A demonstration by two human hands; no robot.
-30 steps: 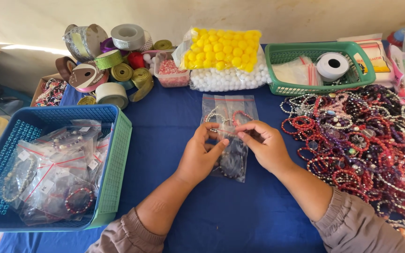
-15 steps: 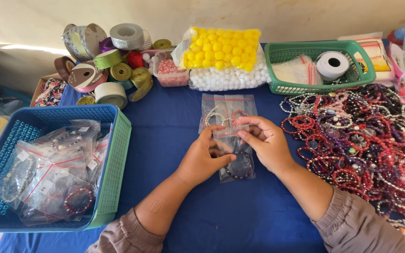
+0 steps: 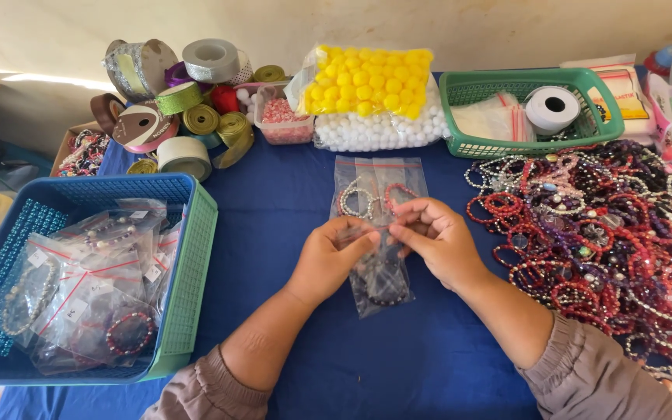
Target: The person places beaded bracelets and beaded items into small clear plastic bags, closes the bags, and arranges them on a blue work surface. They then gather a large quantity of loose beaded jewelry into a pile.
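Both hands meet over the middle of the blue tablecloth [image 3: 274, 225]: the left hand [image 3: 328, 260] and the right hand [image 3: 437, 241] each pinch the same small clear plastic zip bag [image 3: 379, 276], which holds a dark beaded bracelet and lies flat on the cloth beneath their fingers. Just beyond it lie more clear zip bags with bracelets [image 3: 371, 190]. A blue plastic basket [image 3: 188, 272] of bagged bracelets stands to the left, and a heap of loose beaded bracelets [image 3: 608, 241] spreads to the right.
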